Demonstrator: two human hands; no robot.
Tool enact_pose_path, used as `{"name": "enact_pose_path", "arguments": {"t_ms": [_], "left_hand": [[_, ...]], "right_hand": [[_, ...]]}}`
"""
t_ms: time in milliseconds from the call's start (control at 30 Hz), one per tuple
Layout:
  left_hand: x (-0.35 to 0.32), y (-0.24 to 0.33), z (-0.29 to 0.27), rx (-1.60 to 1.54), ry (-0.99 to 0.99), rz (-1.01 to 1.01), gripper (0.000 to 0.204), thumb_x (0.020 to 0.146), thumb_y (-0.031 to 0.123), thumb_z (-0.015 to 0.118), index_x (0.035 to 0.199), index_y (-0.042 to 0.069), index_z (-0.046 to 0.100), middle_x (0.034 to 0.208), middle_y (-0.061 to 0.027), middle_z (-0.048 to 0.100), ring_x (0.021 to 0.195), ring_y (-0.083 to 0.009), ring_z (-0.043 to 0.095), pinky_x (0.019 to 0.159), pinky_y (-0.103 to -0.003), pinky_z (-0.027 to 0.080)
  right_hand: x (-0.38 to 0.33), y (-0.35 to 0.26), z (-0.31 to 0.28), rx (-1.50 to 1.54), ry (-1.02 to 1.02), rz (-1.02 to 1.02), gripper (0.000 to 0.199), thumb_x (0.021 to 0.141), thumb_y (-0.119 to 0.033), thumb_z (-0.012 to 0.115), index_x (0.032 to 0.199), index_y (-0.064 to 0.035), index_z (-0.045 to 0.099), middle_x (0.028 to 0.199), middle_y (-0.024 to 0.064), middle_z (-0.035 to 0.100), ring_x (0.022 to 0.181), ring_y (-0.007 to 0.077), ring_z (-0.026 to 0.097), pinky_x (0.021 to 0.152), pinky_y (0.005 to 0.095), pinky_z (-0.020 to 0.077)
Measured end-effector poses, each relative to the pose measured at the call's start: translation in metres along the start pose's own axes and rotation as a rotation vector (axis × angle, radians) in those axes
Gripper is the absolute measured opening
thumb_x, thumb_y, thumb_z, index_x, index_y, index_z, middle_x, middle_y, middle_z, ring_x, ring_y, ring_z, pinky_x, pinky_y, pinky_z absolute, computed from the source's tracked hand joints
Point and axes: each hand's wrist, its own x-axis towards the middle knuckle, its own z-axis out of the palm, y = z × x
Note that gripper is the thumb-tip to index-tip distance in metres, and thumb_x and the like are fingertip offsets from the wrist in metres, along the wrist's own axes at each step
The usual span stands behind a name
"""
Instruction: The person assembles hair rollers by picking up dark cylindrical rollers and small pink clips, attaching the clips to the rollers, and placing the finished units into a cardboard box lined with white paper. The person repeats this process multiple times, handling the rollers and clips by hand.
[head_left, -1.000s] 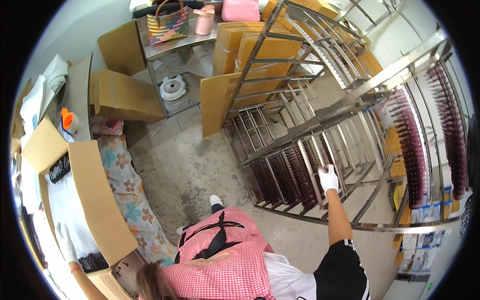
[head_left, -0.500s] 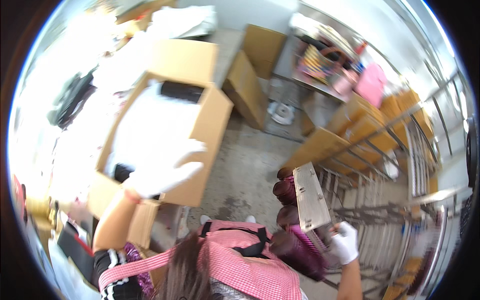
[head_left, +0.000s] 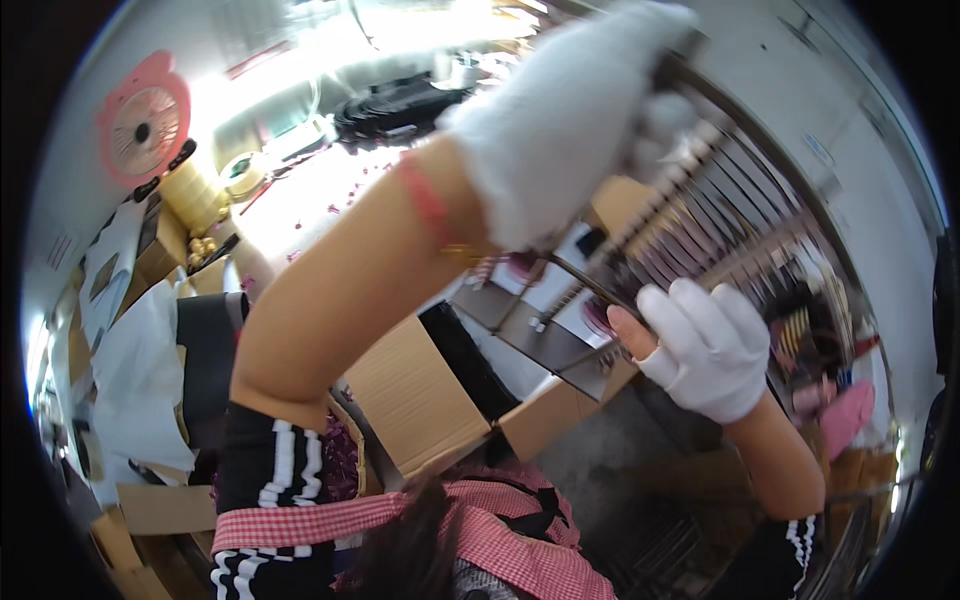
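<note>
**Metal rack tray held up between two gloved hands**

Metal rack tray (head_left: 640, 260) raised close before the camera, well above the floor, long axis slanting from upper right down to lower left, thin rods running side by side along it, flat grey plate at the lower end. Clamped at both ends: left hand (head_left: 570, 120) in a white glove wrapped shut over the upper edge, right hand (head_left: 705, 350) in a white glove closed on the lower right side, bare thumb tip showing through the glove and pressed against the frame. Left grip above and farther out, right grip below and nearer the body; tray lying between them, tilted. Red band at the left wrist (head_left: 425, 200). Dark sleeves with white stripes on both arms, red-checked apron (head_left: 480, 525) below.

Beneath the tray, open brown cardboard boxes (head_left: 420, 395), flaps up, one with a dark lining. Farther left, a stack of tan tape rolls (head_left: 195, 195) and one pale roll beside it. Pink round fan (head_left: 145, 120) at upper left. White sheets and more flat cardboard along the left rim. Overexposed bright table behind the left forearm, dark items on it too blurred to tell. Pink shape at the far right, unclear.
</note>
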Motion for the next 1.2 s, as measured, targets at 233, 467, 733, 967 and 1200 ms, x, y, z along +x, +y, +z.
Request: {"name": "enact_pose_path", "arguments": {"t_ms": [233,467,733,967,1200], "left_hand": [[-0.048,0.035,-0.049,0.322,0.778,0.342,0.034,0.104,0.029,0.036,0.077,0.012,0.047,0.058,0.0056,0.028,0.055,-0.0104,0.027,0.06,-0.027,0.03],[-0.082,0.046,-0.146,0.266,1.133,0.417,0.024,0.102,0.032,0.046,0.093,0.013,0.056,0.071,0.0019,0.05,0.058,-0.0111,0.039,0.061,-0.027,0.036],[-0.095,0.045,-0.221,-0.049,1.244,0.306,0.021,0.1,0.026,0.048,0.089,0.009,0.046,0.065,0.0001,0.038,0.057,-0.0128,0.037,0.057,-0.026,0.034],[-0.164,-0.006,-0.175,0.949,1.15,0.292,0.032,0.103,0.025,0.044,0.119,0.0,0.057,0.104,-0.005,0.065,0.096,-0.014,0.06,0.092,-0.03,0.047],[-0.227,-0.076,-0.132,0.384,1.396,-0.377,0.071,0.103,0.06,0.028,0.121,-0.001,0.059,0.121,-0.0108,0.063,0.114,-0.0184,0.056,0.103,-0.032,0.04]], "right_hand": [[0.117,0.038,0.128,1.707,0.146,0.45,0.102,0.082,-0.073,0.062,0.139,0.009,0.039,0.126,0.0148,0.058,0.105,0.0219,0.063,0.086,0.0352,0.0536],[0.256,0.015,0.22,2.714,-0.052,0.497,0.056,0.102,-0.052,0.041,0.132,-0.0045,0.05,0.12,0.0131,0.063,0.105,0.0276,0.063,0.098,0.0433,0.0486],[0.307,0.007,0.276,2.703,-0.249,0.784,0.03,0.1,-0.023,0.044,0.118,0.0006,0.051,0.117,0.0189,0.062,0.107,0.0319,0.066,0.094,0.041,0.0532],[0.238,0.025,0.281,2.427,-0.384,-0.005,0.052,0.095,-0.032,0.062,0.128,0.0079,0.056,0.127,0.0133,0.063,0.118,0.0226,0.059,0.104,0.0356,0.0426],[0.179,-0.051,0.294,2.096,-0.638,0.198,0.024,0.092,-0.015,0.067,0.112,-0.0019,0.068,0.096,-0.0015,0.066,0.087,0.0063,0.052,0.08,0.0271,0.0478]]}}
